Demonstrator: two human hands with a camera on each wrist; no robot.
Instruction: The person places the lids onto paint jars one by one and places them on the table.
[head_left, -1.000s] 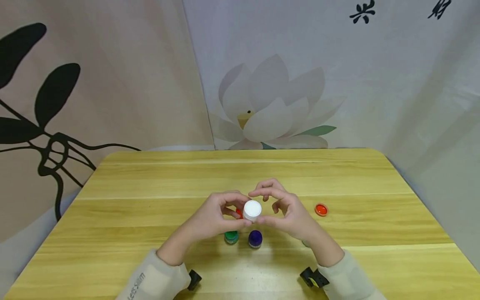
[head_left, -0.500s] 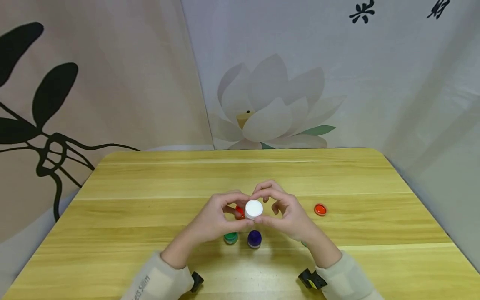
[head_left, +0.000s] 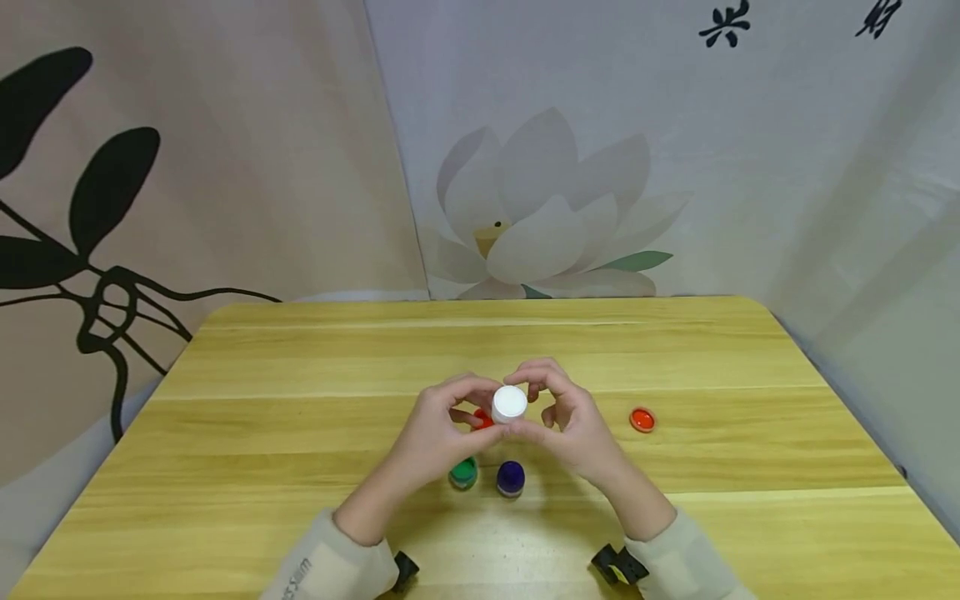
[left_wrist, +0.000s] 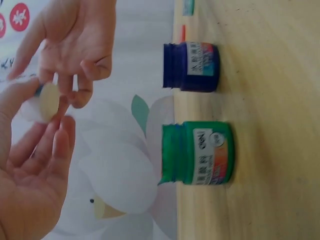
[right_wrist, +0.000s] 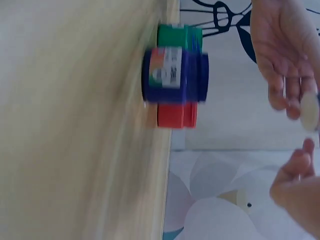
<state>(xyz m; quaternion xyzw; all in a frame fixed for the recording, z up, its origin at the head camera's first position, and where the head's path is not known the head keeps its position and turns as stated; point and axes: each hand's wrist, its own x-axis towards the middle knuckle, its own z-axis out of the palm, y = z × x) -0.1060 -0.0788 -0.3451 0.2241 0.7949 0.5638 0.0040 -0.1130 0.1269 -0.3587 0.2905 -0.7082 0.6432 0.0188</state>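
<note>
Both hands hold a small white jar above the table, its white top facing the head camera. The left hand has its thumb and fingers around the left side. From the other side, the right hand meets it with thumb and index finger, the two thumbs close together at the near edge. In the left wrist view, the white jar shows a pale round end toward the table and a bit of blue on its side. Below the hands stand a green jar and a dark blue jar.
A red jar is partly hidden behind the left fingers. To the right, a round red lid lies on the wooden table. A small green item shows at the table's far side in the left wrist view.
Both hands have moved slightly up and away from the body with the white jar. The thumbs have come closer together. The jars and red lid on the table have stayed put.
</note>
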